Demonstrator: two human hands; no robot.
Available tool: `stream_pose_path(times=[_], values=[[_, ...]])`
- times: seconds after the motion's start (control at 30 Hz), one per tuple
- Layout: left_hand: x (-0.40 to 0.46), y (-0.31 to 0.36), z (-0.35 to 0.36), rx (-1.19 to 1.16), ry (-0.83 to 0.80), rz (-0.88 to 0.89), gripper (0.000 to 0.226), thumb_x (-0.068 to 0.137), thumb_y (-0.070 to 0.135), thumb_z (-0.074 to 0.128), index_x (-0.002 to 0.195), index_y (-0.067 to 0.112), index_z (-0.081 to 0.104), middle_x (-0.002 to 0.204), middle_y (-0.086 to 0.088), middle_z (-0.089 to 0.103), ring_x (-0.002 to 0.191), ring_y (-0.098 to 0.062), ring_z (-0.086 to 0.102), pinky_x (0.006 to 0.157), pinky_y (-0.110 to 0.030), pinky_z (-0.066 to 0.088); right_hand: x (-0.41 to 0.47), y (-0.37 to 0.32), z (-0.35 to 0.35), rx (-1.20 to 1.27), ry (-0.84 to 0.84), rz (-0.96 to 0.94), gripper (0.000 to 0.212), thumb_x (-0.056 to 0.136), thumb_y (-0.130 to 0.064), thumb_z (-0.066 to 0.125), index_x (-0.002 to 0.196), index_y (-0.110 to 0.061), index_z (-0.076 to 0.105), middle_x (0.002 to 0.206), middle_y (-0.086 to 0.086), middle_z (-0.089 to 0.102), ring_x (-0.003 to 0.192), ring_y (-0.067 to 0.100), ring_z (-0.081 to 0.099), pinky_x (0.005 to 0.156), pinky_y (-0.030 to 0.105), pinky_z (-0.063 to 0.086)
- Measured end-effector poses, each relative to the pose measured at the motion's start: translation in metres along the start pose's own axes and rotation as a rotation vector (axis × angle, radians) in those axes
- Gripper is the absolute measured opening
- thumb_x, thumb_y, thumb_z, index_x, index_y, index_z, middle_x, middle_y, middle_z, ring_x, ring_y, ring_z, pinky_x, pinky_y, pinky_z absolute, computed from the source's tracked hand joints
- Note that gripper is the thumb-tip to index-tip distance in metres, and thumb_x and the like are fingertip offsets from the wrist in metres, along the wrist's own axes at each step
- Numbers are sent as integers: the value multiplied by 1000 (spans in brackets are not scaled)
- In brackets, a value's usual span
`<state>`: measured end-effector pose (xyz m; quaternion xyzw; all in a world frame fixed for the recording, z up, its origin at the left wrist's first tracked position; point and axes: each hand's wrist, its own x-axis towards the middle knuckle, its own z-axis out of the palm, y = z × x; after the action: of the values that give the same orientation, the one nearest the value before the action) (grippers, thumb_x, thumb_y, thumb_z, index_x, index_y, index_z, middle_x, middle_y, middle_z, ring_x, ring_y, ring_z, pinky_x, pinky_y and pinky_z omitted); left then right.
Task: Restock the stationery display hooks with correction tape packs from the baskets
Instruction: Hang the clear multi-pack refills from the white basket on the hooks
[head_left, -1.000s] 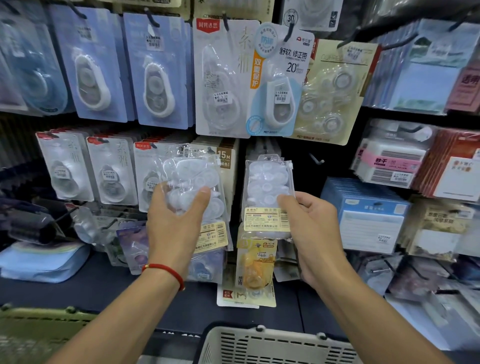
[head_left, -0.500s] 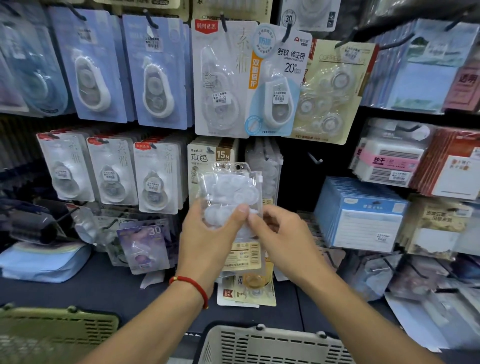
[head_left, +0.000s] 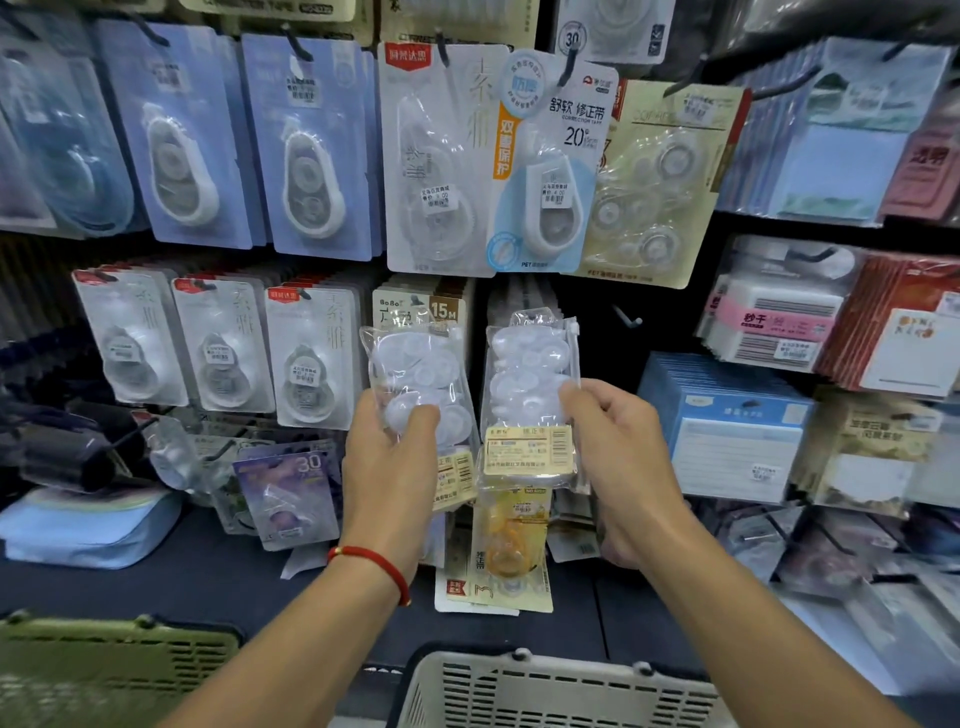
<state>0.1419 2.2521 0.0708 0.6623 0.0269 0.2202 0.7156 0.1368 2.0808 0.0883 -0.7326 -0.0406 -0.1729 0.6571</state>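
My left hand grips a clear bag of white correction tapes, thumb across its front, held upright before the middle row of the display. My right hand pinches the right edge of a second clear correction tape pack with a yellow label, which stands upright just right of the first. Its top sits level with the hanging row; whether it hangs on a hook is hidden. A bare hook sticks out to the right of this pack.
Carded correction tapes fill the hooks at left, larger cards hang above. Sticky-note packs crowd the right side. A yellow tape pack hangs below my hands. A white basket and a green basket sit at the bottom.
Half a second ago both hands met on a single bundle at the centre. Now they have parted, each holding its own pack, the right one moved up and rightwards.
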Motion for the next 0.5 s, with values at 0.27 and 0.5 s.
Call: stream_pose_path(times=[0.27,0.5], values=[[-4,10,-4,101,35,24,50,95,27,58,80,74,50,79,34,64,68,20,56,64,-29,41,4,7,-4,-438,113,-117,28,105,-37,55,126,-23,65,105,-17,66,89,-2,61,84,24,49],[-17,-5,14,-37,-301,-68,17,95,24,68,100,39,62,94,12,77,86,-7,74,65,-21,57,-9,3,10,-325,-96,-87,20,100,-38,63,90,-22,71,86,-6,75,82,15,71,75,38,58]])
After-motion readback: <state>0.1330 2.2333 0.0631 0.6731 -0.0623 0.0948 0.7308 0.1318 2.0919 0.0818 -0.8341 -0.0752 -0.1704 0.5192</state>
